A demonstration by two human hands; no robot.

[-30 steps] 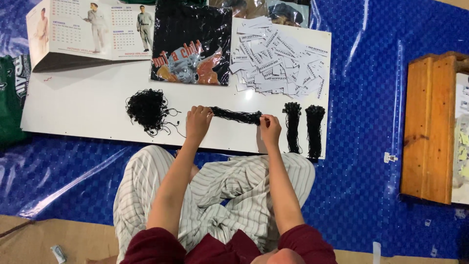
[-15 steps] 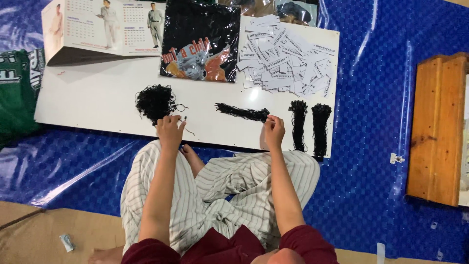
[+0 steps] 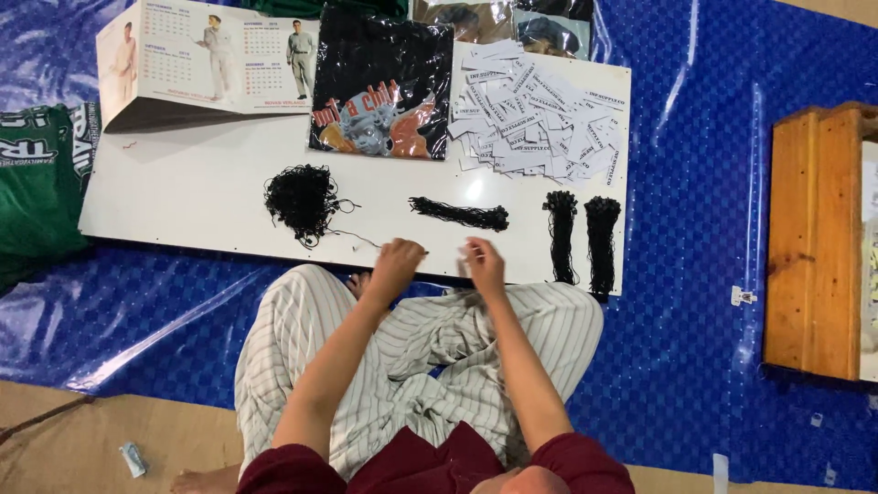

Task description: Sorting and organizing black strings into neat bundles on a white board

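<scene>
Fingers [image 3: 402, 252] of both hands curled, blurred, over white board [image 3: 183, 197] edge, near black string bundle [image 3: 460, 214]

At the far right of the white surface [image 3: 183, 197] in front of me lies a loose heap of small white paper labels [image 3: 540, 114] with black print. Just left of it sits a glossy clear packet [image 3: 382, 87] holding something black with a red and grey picture. At the far left a folded calendar [image 3: 215, 59] stands, white with small figures.
</scene>
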